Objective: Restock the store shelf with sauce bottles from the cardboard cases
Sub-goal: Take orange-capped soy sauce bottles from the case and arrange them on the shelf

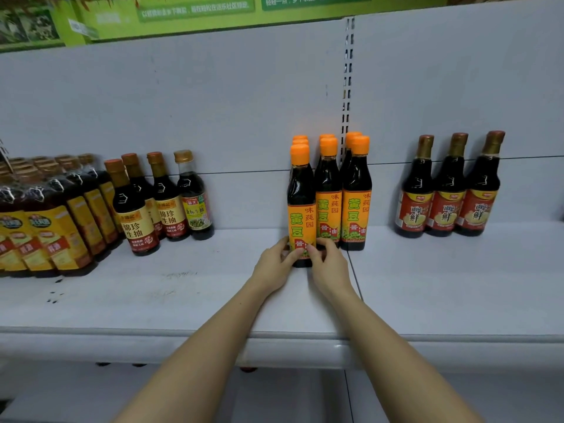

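front bottle [300,206] on shelf [183,300] – hands flanking base

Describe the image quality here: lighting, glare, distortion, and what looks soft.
Head view: even, dim light; small glare spots on the shrink-wrapped bottles at left; wide-angle bending curves the shelf edge and green sign, whose print is blurred; the orange-capped bottle held by both hands stays fairly sharp.

A pale grey back panel [213,102] rises at the far side, split right of centre by a slotted upright [348,87]. Along the top runs a green signboard [195,13] with white lettering. Near, the rounded front lip [122,334] of the white shelving catches soft, even light, with dark specks at left
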